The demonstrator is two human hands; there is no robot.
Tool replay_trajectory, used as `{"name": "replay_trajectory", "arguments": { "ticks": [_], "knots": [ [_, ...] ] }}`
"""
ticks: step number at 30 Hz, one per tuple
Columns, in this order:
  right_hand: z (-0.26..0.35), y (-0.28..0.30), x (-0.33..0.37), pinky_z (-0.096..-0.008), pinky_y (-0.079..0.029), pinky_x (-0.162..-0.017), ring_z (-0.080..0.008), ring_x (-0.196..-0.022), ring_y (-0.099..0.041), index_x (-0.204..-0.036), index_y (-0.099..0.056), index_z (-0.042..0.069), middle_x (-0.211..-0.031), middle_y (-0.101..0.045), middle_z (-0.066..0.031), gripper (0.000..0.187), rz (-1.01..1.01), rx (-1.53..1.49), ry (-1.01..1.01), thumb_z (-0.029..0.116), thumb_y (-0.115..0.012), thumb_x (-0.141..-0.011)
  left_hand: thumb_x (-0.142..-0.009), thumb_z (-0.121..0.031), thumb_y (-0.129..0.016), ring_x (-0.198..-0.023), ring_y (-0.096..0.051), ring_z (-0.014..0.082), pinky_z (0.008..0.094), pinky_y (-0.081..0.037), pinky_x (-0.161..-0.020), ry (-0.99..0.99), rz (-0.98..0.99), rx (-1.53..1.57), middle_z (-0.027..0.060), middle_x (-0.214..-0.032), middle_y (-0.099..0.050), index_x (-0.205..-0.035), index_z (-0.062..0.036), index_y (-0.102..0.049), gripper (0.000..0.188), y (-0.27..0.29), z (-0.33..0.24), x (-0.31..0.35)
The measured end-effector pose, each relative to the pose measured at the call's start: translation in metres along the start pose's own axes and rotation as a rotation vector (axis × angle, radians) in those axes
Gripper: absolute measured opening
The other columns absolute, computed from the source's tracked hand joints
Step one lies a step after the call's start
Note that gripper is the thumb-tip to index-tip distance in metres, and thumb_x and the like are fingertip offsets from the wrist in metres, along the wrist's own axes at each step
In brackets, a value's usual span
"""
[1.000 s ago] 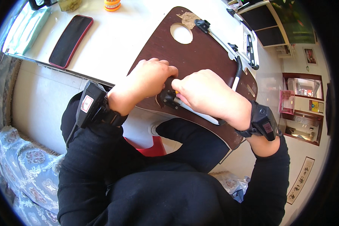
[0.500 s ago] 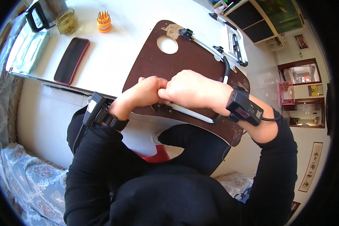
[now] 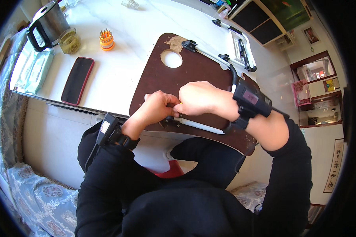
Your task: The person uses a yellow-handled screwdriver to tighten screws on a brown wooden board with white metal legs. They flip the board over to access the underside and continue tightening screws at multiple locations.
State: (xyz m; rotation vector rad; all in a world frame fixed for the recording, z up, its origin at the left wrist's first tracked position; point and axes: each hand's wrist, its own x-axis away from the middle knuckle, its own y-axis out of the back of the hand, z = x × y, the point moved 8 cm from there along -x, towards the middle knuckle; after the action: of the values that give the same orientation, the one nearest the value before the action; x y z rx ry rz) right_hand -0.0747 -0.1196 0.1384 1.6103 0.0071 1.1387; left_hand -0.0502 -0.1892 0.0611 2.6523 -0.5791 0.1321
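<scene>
Your left hand sits over the near part of the brown lap-table top, fingers bent inward, thumb side meeting your right hand. Right fingers curl under; a sliver of yellow shows at the thumb. Cannot tell how firmly either hand is closed, or on what. Just nearer you, a white tubular leg lies along the board's near edge, black joint by your left hand. The board overlaps the white desk, its round hole at the far left. Left on the desk: red-edged phone; farther, orange bit holder, glass cup, electric kettle.
</scene>
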Motion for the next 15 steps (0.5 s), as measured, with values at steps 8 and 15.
{"name": "replay_trajectory", "arguments": {
  "ticks": [8,15],
  "knots": [
    [0.03,-0.013,0.005,-0.0421,-0.056,-0.063,-0.0297,-0.071,-0.071,-0.077,-0.075,0.01,-0.074,-0.072,-0.0108,0.018,-0.068,0.385,0.395,0.024,-0.065,-0.084,-0.075,-0.011,-0.083,-0.077,-0.069,0.0208,0.0338,-0.047,-0.087,-0.105,0.009,0.076,0.0087,-0.082,-0.074,-0.097,-0.0085,-0.077,0.023,-0.001,0.002,0.001],
    [0.051,-0.023,0.018,-0.0401,-0.055,-0.06,-0.0269,-0.072,-0.072,-0.075,-0.074,0.009,-0.076,-0.073,-0.0089,0.011,-0.145,0.621,0.584,0.015,-0.065,-0.078,-0.08,-0.004,-0.072,-0.08,-0.071,0.0249,0.0344,-0.053,-0.081,-0.26,0.04,0.144,0.0136,-0.087,-0.074,-0.099,-0.0066,-0.075,0.02,0.0,0.002,0.002]
  ]
}}
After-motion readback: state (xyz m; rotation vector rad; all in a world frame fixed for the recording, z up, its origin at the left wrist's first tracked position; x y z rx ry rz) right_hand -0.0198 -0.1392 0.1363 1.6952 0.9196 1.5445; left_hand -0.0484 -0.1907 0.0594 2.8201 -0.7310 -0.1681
